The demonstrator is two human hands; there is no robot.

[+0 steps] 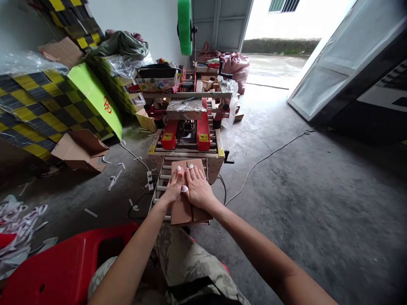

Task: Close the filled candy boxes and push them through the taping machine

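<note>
A brown cardboard box (181, 212) lies on the roller conveyor (163, 177), its top flaps folded down and meeting along a lengthwise seam. My left hand (174, 186) rests on the left flap, its fingers pointing away from me. On the right flap my right hand (199, 186) lies flat with the fingers stretched out. White wrappings cover some fingertips and a thumb. Just beyond the box stands the carton sealing machine (186, 123), with two red side belt housings and a green tape roll (185, 27) above it.
A red plastic stool (63, 262) stands at lower left. Checkered yellow-black cartons (34, 106) are stacked at the left, with an open cardboard box (79, 150) on the floor. A power strip (150, 180) and a cable (260, 161) lie near the conveyor. Pink sacks (235, 67) sit behind.
</note>
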